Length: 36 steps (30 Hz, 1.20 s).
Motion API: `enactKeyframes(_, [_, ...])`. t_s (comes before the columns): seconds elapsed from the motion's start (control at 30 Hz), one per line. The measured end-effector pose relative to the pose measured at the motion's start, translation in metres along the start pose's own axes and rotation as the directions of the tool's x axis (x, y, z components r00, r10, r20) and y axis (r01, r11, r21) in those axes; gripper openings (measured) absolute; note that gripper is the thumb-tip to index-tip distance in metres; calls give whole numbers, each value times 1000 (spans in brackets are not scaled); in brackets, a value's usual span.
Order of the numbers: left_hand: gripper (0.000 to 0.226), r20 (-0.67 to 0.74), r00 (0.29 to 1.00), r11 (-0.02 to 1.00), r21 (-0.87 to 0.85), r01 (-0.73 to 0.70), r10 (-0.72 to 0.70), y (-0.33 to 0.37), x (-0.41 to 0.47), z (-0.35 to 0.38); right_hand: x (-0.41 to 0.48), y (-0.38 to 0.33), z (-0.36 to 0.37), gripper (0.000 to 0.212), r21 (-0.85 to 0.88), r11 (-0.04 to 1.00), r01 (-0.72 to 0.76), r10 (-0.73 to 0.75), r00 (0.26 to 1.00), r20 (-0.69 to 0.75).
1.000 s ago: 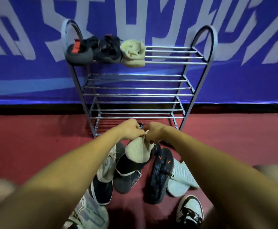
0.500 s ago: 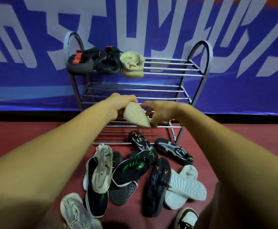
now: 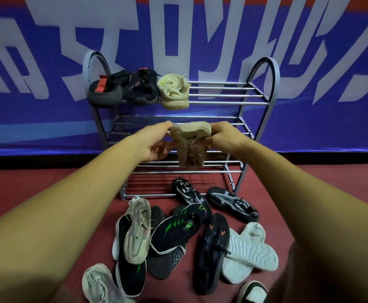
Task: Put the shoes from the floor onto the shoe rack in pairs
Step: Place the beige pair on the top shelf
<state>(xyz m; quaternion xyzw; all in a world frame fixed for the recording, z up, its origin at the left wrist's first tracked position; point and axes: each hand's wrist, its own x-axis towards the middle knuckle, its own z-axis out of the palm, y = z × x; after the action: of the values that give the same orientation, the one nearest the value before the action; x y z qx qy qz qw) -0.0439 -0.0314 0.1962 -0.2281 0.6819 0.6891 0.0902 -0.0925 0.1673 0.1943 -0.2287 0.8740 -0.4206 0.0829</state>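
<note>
Hands held a beige shoe (image 3: pixel 189 145) between them, in the air before the middle shelves of the shoe rack (image 3: pixel 222 95). The left hand (image 3: pixel 156 142) gripped its left side and the right hand (image 3: pixel 224 138) its right side, fingers curled round the upper end. The shoe's laced side faced the camera and its lower end hung down toward the lower rails. It touched no shelf that I could make out.

On the top shelf, at the left end, sat two black shoes with red trim (image 3: pixel 142 88) side by side, and just to their right a matching beige shoe (image 3: pixel 173 92). The other shelves showed only bare rails.

On the red floor (image 3: pixel 47 182) in front of the rack lay a loose heap. Nearest the rack were two black shoes with grey patterning (image 3: pixel 233 203), near each other. Closer in, a black shoe with green stripes on its sole (image 3: pixel 176 230) lay over other dark shoes, with a pale mesh shoe (image 3: pixel 138 232) to its left and a black shoe with orange marks (image 3: pixel 213 248) to its right. Two white shoes (image 3: pixel 248 250) lay sole-up at the right of the heap. A grey-white shoe (image 3: pixel 97 283) lay at the bottom left, apart from the rack.

A blue banner (image 3: pixel 47 51) with large white lettering hung behind the rack.
</note>
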Motion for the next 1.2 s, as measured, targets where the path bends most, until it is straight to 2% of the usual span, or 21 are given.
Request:
enactKeyframes(0.1, [20, -6, 998, 995, 85, -60, 60, 5, -5, -2, 2, -3, -2, 21, 150, 989, 8, 3, 998, -70])
enactKeyframes(0.17, [24, -89, 982, 974, 169, -150, 167, 7, -6, -4, 5, -4, -2, 20, 194, 981, -4, 28, 992, -122])
enactKeyframes(0.23, [25, -139, 960, 966, 120, -229, 244, 9, -3, -6, 5, -7, 0, 19, 235, 972, -21, 59, 986, -158])
enactKeyframes(0.3, [26, -123, 958, 966, 22, -259, 260, 10, -2, -6, 3, -10, 1, 17, 302, 953, -20, 73, 984, -164])
enactKeyframes(0.4, [27, -107, 969, 971, 106, -213, 224, 6, -3, -8, -1, -16, 2, 13, 394, 919, -19, 97, 979, -181])
enactKeyframes(0.5, [34, -41, 984, 959, 235, -161, 175, -2, -6, -11, 1, -17, 0, 16, 542, 841, -18, 164, 961, -223])
enactKeyframes(0.63, [57, 86, 994, 942, 323, -95, 71, -8, -13, -20, 4, -23, -4, 18, 741, 671, -6, 294, 920, -259])
enactKeyframes(0.7, [60, 125, 992, 941, 331, -73, 33, -10, -13, -27, 4, -27, -5, 18, 820, 573, -5, 379, 888, -260])
enactKeyframes(0.77, [54, 173, 985, 959, 276, -60, 12, -13, -11, -32, 4, -30, -4, 18, 871, 491, -15, 443, 865, -235])
enactKeyframes(0.83, [45, 181, 981, 973, 206, -106, 69, -11, -9, -35, 4, -30, -2, 18, 883, 469, -29, 459, 862, -216])
enactKeyframes(0.9, [39, 120, 979, 976, 121, -179, 164, -5, -9, -36, 5, -28, -2, 19, 878, 477, -18, 439, 871, -221])
enactKeyframes(1.0, [38, -37, 975, 970, -96, -224, 221, 6, -9, -38, 6, -25, -3, 22, 888, 459, -28, 411, 893, -184])
enactKeyframes(1.1, [33, -92, 967, 941, -222, -254, 239, 13, -9, -43, 5, -24, -6, 27, 922, 383, -65, 457, 880, -127])
enactKeyframes(1.2, [35, -128, 957, 879, -378, -290, 261, 17, -10, -48, 7, -21, -5, 18, 939, 336, -74, 480, 871, -103])
